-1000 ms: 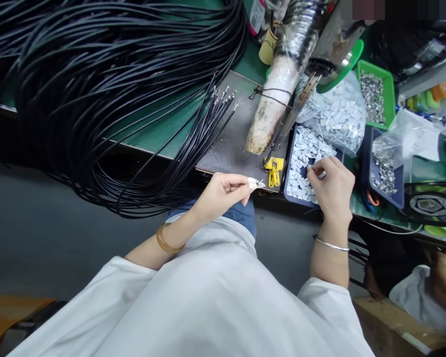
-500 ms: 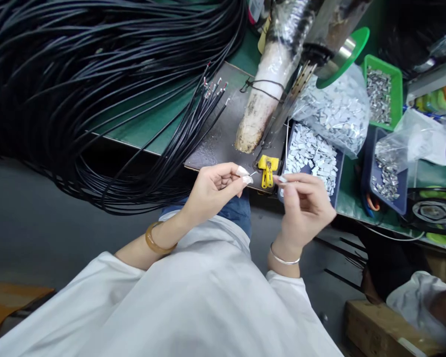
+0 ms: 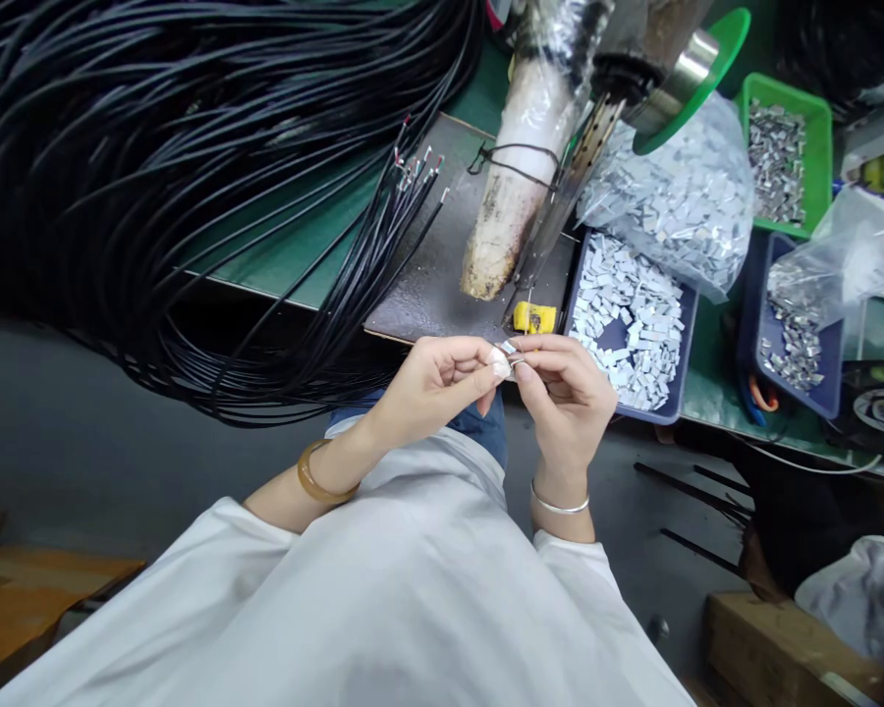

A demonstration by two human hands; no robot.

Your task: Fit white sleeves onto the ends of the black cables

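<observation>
My left hand (image 3: pixel 442 378) is closed in a pinch, with white coverings on its thumb and index fingertips. What it grips is mostly hidden between those fingertips. Closed against it from the other side is my right hand (image 3: pixel 569 393), pinching a small pale grey piece (image 3: pixel 509 347) at the left fingertips. Just beyond the hands lies a yellow tool (image 3: pixel 534 317), its lower part covered by my right fingers. A dark blue tray (image 3: pixel 663 416) of similar small pale pieces (image 3: pixel 652 344) stands right beside my right hand.
Bundled black cables (image 3: pixel 228 196) fill the left side, their stripped ends over a dark board (image 3: pixel 442 265). A plastic-wrapped tube (image 3: pixel 505 216) hangs above the board. Rightward are a bag of pale pieces (image 3: pixel 678 196), a green tray (image 3: pixel 821 177) and another blue tray (image 3: pixel 762 295) with metal parts.
My right hand has moved left, bringing the small pale piece to my left fingertips. The two hands were apart before. My right fingers now cover the yellow tool's lower part.
</observation>
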